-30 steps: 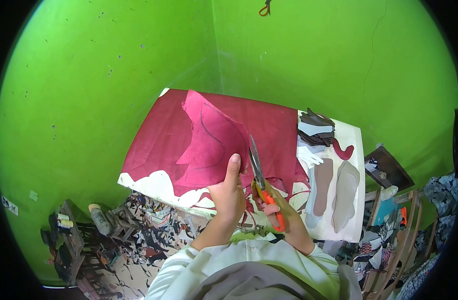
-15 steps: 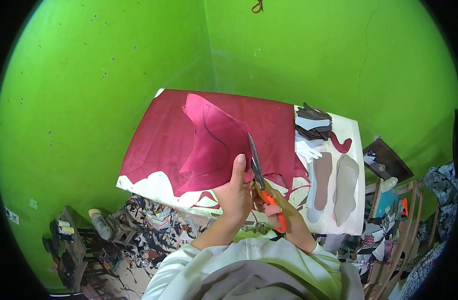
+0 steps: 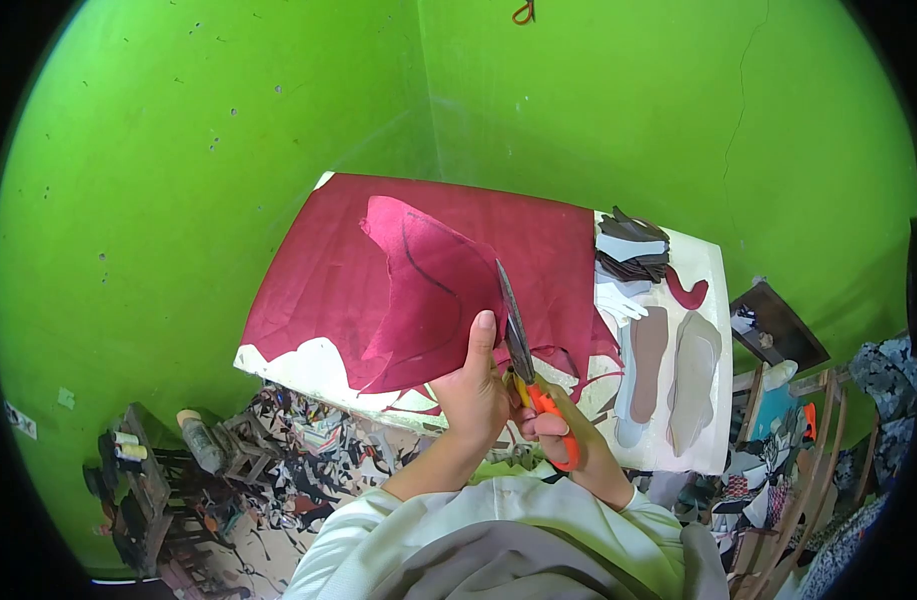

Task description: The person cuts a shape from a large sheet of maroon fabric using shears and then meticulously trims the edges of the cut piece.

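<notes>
A smooth dark-red sheet spreads beyond both grips. Above the left grip rises a jagged, matte red piece bearing a dark curved line. The left hand pinches its lower edge, thumb upright. The right hand, fingers curled, grasps orange-handled metal scissors, blades angled upward.

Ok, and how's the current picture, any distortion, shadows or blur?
Head view: wide-angle distortion, black curved borders at both sides; head view: green wall bright upper left, darker lower right; head view: scissors and pink piece fairly clear, floor scraps too small to tell apart.
</notes>
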{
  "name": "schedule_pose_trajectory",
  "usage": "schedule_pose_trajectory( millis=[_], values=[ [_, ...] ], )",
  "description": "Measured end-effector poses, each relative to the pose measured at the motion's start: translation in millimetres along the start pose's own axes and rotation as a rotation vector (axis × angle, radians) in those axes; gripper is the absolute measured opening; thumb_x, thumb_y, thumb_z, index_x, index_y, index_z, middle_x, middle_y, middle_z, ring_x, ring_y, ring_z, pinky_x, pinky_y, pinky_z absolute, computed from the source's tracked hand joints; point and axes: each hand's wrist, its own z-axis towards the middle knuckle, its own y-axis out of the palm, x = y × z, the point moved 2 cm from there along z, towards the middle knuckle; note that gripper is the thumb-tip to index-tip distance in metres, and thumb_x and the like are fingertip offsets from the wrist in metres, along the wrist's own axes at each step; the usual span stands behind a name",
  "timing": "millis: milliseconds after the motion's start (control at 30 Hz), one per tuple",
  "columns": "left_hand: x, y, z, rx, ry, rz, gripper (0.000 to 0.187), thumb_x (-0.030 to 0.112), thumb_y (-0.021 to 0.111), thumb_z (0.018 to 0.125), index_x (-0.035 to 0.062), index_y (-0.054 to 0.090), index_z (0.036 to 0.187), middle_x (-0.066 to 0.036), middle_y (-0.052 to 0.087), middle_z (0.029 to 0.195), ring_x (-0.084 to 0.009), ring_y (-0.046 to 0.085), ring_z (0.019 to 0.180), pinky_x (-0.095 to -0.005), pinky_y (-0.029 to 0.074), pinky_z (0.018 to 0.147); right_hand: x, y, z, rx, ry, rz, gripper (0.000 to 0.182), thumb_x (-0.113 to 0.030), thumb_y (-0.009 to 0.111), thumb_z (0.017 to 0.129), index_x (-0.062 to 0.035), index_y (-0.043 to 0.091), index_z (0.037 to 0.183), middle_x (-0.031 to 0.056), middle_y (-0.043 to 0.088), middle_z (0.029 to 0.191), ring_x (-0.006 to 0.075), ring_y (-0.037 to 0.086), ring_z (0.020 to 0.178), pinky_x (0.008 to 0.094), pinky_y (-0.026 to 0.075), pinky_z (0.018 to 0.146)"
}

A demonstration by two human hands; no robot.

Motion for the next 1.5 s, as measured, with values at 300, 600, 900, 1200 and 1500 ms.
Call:
schedule_pose_trajectory(
  millis=[300, 600, 900, 1200, 1500],
  values=[
    [-8.1, 2.9, -7.3, -0.010, -0.122, -0.007, 0.045, 0.003, 0.060, 0.078, 0.0006, 0.038, 0.118, -0.009, 0.047, 0.115, -0.0167, 0.047, 0.102, -0.0288, 0.038, 0.087, 2.6, -12.3, -1.8, -0.020, 0.079, 0.097, 0.047, -0.030, 0.042, 0.090, -0.0011, 0.029, 0.126, 0.0030, 0.039, 0.093, 0.0113, 0.040, 0.080, 0.0240, 0.035, 0.076],
    [-12.6, 3.6, -6.1, -0.019, -0.082, 0.031, 0.040, 0.006, 0.057, 0.081, 0.0040, 0.038, 0.116, -0.008, 0.053, 0.101, -0.0162, 0.057, 0.085, -0.0301, 0.050, 0.074, 8.0, -14.6, -5.5, 0.048, 0.047, 0.188, 0.046, -0.005, 0.046, 0.084, -0.0006, 0.028, 0.126, 0.0046, 0.040, 0.098, 0.0120, 0.040, 0.083, 0.0245, 0.034, 0.078],
    [-11.0, 4.3, -10.7, -0.024, -0.187, 0.012, 0.037, 0.002, 0.057, 0.079, 0.0054, 0.041, 0.113, -0.006, 0.053, 0.102, -0.0127, 0.055, 0.091, -0.0261, 0.048, 0.079, 11.9, -18.6, -7.4, 0.089, 0.055, 0.262, 0.042, -0.002, 0.040, 0.085, 0.0001, 0.029, 0.126, 0.0059, 0.040, 0.100, 0.0117, 0.039, 0.086, 0.0237, 0.033, 0.078],
    [-8.0, 3.1, -8.6, -0.083, -0.148, 0.003, 0.044, -0.002, 0.057, 0.078, 0.0019, 0.038, 0.118, -0.007, 0.048, 0.108, -0.0131, 0.050, 0.094, -0.0269, 0.042, 0.082, -2.2, -8.3, -4.1, 0.184, 0.089, 0.287, 0.040, -0.023, 0.038, 0.089, 0.0006, 0.034, 0.120, 0.0043, 0.039, 0.092, 0.0085, 0.038, 0.080, 0.0186, 0.032, 0.072],
    [-6.3, -4.9, -3.0, -0.114, -0.170, 0.144, 0.042, -0.001, 0.060, 0.077, -0.0002, 0.040, 0.114, -0.007, 0.049, 0.108, -0.0140, 0.050, 0.095, -0.0261, 0.043, 0.080, 15.9, -27.0, -0.7, 0.140, 0.138, 0.292, 0.038, -0.036, 0.039, 0.089, -0.0025, 0.042, 0.106, 0.0001, 0.043, 0.078, 0.0048, 0.037, 0.062, 0.0164, 0.029, 0.055]
  ],
)
